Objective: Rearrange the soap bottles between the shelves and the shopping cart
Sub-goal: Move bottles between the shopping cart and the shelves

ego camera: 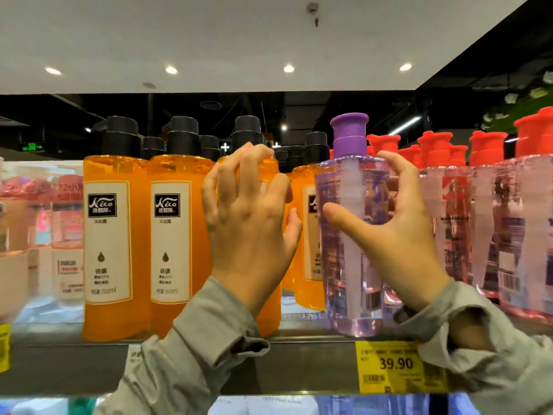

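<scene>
Grips upright lilac plastic purple-capped bottle (353,280) in right hand (398,235) (thumb frontward); clasps adjacent orange black-capped bottle (270,316) in left hand (251,217).

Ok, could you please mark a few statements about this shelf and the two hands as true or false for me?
1. The right hand grips the clear lilac bottle with the purple pump cap. True.
2. The left hand holds a red-capped bottle. False: it holds an orange bottle with a black cap.
3. The yellow price tag reads 39.90. True.
4. The lilac bottle lies on its side. False: it is upright at the front edge of the grey metal shelf.
</scene>
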### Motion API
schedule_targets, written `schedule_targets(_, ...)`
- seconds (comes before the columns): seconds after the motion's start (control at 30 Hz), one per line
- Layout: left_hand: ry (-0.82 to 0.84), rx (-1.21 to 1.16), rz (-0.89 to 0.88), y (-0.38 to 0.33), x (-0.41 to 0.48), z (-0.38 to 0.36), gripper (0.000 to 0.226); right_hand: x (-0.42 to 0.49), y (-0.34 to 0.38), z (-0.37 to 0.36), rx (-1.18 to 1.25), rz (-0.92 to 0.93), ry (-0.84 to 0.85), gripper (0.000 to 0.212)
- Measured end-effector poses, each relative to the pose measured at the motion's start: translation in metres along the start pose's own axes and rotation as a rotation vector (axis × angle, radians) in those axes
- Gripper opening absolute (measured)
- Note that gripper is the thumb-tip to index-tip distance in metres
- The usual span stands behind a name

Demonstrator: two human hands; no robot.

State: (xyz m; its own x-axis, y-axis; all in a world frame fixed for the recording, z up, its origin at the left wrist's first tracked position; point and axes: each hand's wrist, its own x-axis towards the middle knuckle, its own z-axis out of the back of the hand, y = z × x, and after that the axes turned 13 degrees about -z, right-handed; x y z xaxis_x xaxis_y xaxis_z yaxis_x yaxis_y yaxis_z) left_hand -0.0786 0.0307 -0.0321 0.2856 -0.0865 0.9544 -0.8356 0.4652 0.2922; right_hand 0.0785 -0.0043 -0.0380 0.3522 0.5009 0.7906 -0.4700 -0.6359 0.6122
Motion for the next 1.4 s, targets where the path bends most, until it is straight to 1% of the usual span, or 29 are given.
schedule_targets(0.07,0.002,0.004,0.000,-0.001,0.001,-0.001,0.021,0.002,0.002,0.012,0.089,-0.074,0.141,0.085)
schedule_targets(0.17,0.023,0.010,-0.004,-0.003,0.000,-0.001,0.022,0.005,0.007,0.031,0.289,-0.160,0.466,0.065)
schedule_targets(0.2,0.031,0.014,-0.007,-0.004,-0.001,0.000,0.022,0.006,0.008,0.035,0.333,-0.192,0.545,0.059)
schedule_targets(0.27,0.040,0.020,-0.012,-0.004,-0.001,0.001,0.023,0.011,0.006,0.039,0.405,-0.269,0.632,0.055)
schedule_targets(0.33,0.037,0.017,-0.010,-0.003,0.000,0.002,0.023,0.012,0.004,0.039,0.408,-0.296,0.688,0.057)
schedule_targets(0.37,0.036,0.015,-0.008,-0.003,0.001,0.003,0.023,0.012,0.001,0.038,0.397,-0.298,0.691,0.053)
schedule_targets(0.4,0.037,0.014,-0.006,-0.003,0.002,0.004,0.023,0.010,0.000,0.037,0.399,-0.301,0.672,0.043)
schedule_targets(0.43,0.041,0.014,-0.004,-0.003,0.002,0.005,0.023,0.008,-0.003,0.036,0.404,-0.300,0.613,0.033)
schedule_targets(0.47,0.047,0.015,-0.002,-0.004,0.003,0.006,0.024,0.004,-0.005,0.035,0.386,-0.281,0.512,0.027)
schedule_targets(0.53,0.058,0.019,-0.006,-0.004,0.002,0.006,0.025,-0.005,-0.009,0.031,0.271,-0.216,0.257,0.019)
schedule_targets(0.57,0.062,0.024,-0.008,-0.004,0.002,0.006,0.026,-0.010,-0.009,0.028,0.220,-0.186,0.195,0.017)
schedule_targets(0.6,0.064,0.029,-0.008,-0.004,0.002,0.005,0.027,-0.017,-0.006,0.023,0.183,-0.167,0.196,0.022)
schedule_targets(0.67,0.062,0.027,-0.005,-0.005,0.003,0.006,0.027,-0.027,-0.004,0.014,0.091,-0.141,0.234,0.055)
schedule_targets(0.7,0.062,0.024,-0.004,-0.005,0.003,0.006,0.028,-0.029,-0.006,0.010,0.035,-0.117,0.219,0.071)
schedule_targets(0.73,0.064,0.024,-0.003,-0.006,0.003,0.006,0.028,-0.030,-0.009,0.008,-0.003,-0.100,0.197,0.082)
schedule_targets(0.77,0.068,0.024,-0.003,-0.006,0.003,0.006,0.028,-0.030,-0.012,0.007,-0.020,-0.100,0.181,0.088)
schedule_targets(0.83,0.074,0.022,-0.005,-0.005,0.002,0.006,0.027,-0.028,-0.017,0.010,-0.001,-0.128,0.195,0.094)
schedule_targets(0.9,0.078,0.020,-0.008,-0.004,0.002,0.006,0.027,-0.027,-0.019,0.014,0.070,-0.153,0.265,0.090)
schedule_targets(0.97,0.078,0.016,-0.009,-0.004,0.001,0.006,0.026,-0.027,-0.019,0.016,0.150,-0.145,0.337,0.076)
schedule_targets(1.0,0.078,0.010,-0.009,-0.005,0.001,0.006,0.026,-0.026,-0.020,0.016,0.167,-0.149,0.355,0.073)
schedule_targets(1.13,0.078,-0.027,-0.018,-0.005,-0.001,0.007,0.026,-0.022,-0.025,0.016,0.185,-0.194,0.395,0.087)
schedule_targets(1.3,0.088,-0.101,-0.086,0.004,-0.005,0.014,0.025,-0.022,-0.025,0.017,0.252,-0.206,0.472,0.083)
schedule_targets(1.33,0.094,-0.103,-0.094,0.005,-0.005,0.015,0.025,-0.021,-0.025,0.018,0.277,-0.212,0.489,0.079)
schedule_targets(1.4,0.109,-0.110,-0.107,0.008,-0.005,0.016,0.028,-0.021,-0.024,0.020,0.351,-0.227,0.530,0.064)
